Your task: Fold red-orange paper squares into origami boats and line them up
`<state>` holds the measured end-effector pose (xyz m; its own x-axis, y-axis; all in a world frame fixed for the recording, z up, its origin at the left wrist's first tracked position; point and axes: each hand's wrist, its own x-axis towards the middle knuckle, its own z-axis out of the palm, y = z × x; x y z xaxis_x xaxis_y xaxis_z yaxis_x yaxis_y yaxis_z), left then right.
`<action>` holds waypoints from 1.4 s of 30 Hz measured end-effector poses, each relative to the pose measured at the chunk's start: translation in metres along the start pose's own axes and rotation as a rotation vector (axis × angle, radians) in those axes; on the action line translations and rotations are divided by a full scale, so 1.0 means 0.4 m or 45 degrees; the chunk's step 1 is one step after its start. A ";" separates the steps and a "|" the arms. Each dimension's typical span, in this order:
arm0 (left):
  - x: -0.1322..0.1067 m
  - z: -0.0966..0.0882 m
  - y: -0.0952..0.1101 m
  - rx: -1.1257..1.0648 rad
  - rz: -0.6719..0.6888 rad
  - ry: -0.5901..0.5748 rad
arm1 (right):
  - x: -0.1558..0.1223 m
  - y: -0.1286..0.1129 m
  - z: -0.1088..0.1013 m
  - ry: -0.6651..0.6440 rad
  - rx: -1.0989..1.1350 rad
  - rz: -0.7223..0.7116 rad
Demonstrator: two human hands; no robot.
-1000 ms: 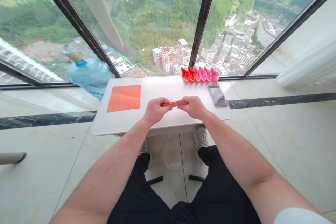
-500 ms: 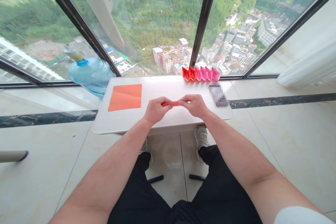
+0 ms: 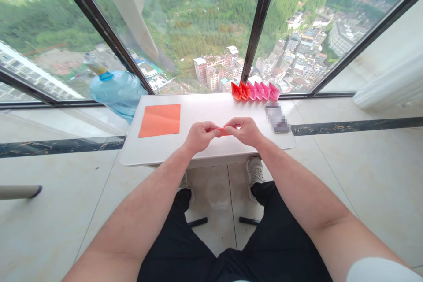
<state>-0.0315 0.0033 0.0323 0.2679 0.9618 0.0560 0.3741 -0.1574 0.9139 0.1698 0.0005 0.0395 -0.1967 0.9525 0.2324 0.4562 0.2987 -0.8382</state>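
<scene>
Both hands (image 3: 201, 136) (image 3: 243, 131) pinch an apparently folded orange paper strip (image 3: 224, 131) inside the white table's (image 3: 142, 150) near edge; uneven pressure could skew it.

The table (image 3: 205, 106) stands by the window (image 3: 198, 22). A sheet of paper (image 3: 160, 120) lies on the table's left side. A row of folded papers (image 3: 256, 91) sits at the back right, with a phone (image 3: 278, 119) in front. A bottle (image 3: 115, 92) is just left of the table. The left hand (image 3: 201, 135) and right hand (image 3: 243, 131) hold a paper strip (image 3: 224, 131) between sheet and phone.
</scene>
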 end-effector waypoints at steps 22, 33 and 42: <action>0.011 -0.005 -0.005 0.123 -0.055 -0.046 | 0.013 0.023 0.023 -0.085 -0.097 0.217; 0.017 -0.015 -0.011 0.038 -0.078 -0.188 | 0.013 0.043 -0.014 -0.128 -0.062 0.309; 0.024 -0.027 -0.006 -0.032 -0.155 -0.070 | 0.013 0.036 -0.014 -0.036 -0.058 0.317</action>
<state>-0.0395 0.0154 0.0349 0.2701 0.9597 -0.0775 0.3848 -0.0338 0.9224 0.1801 0.0099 0.0315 -0.0968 0.9953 0.0070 0.5319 0.0577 -0.8448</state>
